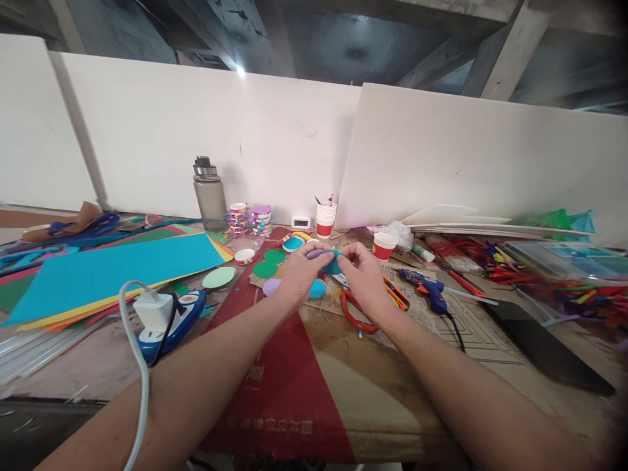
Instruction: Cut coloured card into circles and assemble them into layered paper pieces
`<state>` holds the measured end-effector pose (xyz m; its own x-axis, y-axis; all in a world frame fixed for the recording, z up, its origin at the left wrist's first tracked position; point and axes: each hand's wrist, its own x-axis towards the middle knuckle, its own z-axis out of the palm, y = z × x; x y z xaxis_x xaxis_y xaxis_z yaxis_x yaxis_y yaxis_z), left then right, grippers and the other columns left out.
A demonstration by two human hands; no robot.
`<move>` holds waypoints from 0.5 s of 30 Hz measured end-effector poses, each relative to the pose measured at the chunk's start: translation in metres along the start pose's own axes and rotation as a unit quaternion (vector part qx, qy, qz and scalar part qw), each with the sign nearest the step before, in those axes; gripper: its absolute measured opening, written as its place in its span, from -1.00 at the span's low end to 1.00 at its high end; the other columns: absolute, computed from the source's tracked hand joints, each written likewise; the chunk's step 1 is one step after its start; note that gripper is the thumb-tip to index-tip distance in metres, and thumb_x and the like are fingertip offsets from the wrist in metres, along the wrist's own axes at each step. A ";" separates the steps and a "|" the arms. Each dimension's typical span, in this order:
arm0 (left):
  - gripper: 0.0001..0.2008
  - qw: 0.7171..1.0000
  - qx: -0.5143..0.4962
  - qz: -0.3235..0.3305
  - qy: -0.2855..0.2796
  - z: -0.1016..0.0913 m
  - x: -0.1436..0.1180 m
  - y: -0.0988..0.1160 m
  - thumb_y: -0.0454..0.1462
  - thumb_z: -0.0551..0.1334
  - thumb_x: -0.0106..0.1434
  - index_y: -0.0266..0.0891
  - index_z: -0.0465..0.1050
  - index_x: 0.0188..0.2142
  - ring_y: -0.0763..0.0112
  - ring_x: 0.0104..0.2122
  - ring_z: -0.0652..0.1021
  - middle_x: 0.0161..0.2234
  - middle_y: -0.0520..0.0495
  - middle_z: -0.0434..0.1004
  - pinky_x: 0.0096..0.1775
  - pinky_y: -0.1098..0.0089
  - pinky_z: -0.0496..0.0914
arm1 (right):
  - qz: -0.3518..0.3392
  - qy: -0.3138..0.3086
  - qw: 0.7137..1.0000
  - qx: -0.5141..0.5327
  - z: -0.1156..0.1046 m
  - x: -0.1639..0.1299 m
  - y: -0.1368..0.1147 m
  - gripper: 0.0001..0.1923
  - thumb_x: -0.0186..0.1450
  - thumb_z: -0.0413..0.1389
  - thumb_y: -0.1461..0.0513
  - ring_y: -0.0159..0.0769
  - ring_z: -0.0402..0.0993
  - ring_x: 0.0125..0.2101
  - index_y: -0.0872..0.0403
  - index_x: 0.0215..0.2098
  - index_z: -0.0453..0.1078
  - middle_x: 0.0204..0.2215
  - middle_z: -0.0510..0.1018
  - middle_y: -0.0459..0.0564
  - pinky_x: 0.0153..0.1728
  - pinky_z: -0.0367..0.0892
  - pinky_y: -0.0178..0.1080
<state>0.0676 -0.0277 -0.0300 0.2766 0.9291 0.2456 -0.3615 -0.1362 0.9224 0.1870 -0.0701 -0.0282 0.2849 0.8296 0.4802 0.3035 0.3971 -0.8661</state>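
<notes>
My left hand and my right hand meet above the cardboard-covered table, and together they pinch a small blue paper disc with a purple piece behind it. Below the hands lie cut paper circles: green, pale green, purple and blue. Red-handled scissors rest under my right wrist.
A blue glue gun lies to the right with its black cord. Coloured paper sheets and a white charger on a blue power strip are at the left. A grey water bottle, paper cups and craft sticks line the back.
</notes>
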 end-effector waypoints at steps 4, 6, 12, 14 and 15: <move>-0.76 1.000 0.007 0.006 0.002 0.001 -0.002 -0.001 -0.21 0.43 -0.06 -0.23 0.45 -0.43 0.51 -0.53 0.40 -0.48 0.05 0.44 -0.59 0.49 0.31 | -0.005 0.006 1.000 0.000 0.000 0.000 0.000 -0.87 0.11 0.08 0.13 -0.33 0.31 -0.45 0.02 -0.47 0.28 -0.50 0.44 -0.11 -0.38 0.25 -0.25; -0.77 1.000 0.020 0.011 0.005 0.002 -0.003 -0.002 -0.21 0.42 -0.05 -0.23 0.45 -0.44 0.52 -0.54 0.40 -0.49 0.05 0.43 -0.59 0.50 0.29 | -0.005 0.014 1.000 -0.013 -0.001 0.000 0.000 -0.89 0.10 0.07 0.15 -0.34 0.29 -0.47 0.02 -0.50 0.27 -0.53 0.42 -0.14 -0.40 0.23 -0.26; -0.71 0.999 -0.016 -0.026 0.019 0.005 -0.006 -0.005 -0.18 0.46 -0.10 -0.24 0.46 -0.43 0.51 -0.55 0.41 -0.48 0.03 0.44 -0.60 0.47 0.30 | -0.004 0.031 0.999 -0.042 -0.002 0.001 0.001 -0.90 0.08 0.06 0.17 -0.36 0.26 -0.50 0.02 -0.52 0.26 -0.56 0.39 -0.16 -0.44 0.19 -0.27; -0.65 0.997 -0.057 -0.055 0.006 0.005 -0.005 -0.004 -0.16 0.48 -0.14 -0.25 0.47 -0.40 0.50 -0.54 0.42 -0.47 0.02 0.45 -0.60 0.46 0.31 | 0.000 0.030 0.999 -0.032 -0.001 0.001 0.001 -0.89 0.10 0.08 0.15 -0.36 0.27 -0.49 0.02 -0.50 0.28 -0.55 0.40 -0.15 -0.43 0.21 -0.27; -0.63 0.995 -0.070 -0.066 -0.004 0.005 -0.005 -0.003 -0.15 0.49 -0.16 -0.26 0.47 -0.40 0.49 -0.54 0.43 -0.47 0.02 0.44 -0.60 0.45 0.32 | 0.000 0.028 0.999 -0.029 -0.001 0.001 0.001 -0.88 0.10 0.09 0.14 -0.35 0.28 -0.49 0.02 -0.49 0.28 -0.54 0.40 -0.14 -0.42 0.22 -0.27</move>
<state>0.0713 -0.0335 -0.0327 0.3365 0.9330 0.1275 -0.4421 0.0369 0.8962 0.1885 -0.0696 -0.0284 0.3346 0.8053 0.4895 0.3551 0.3734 -0.8570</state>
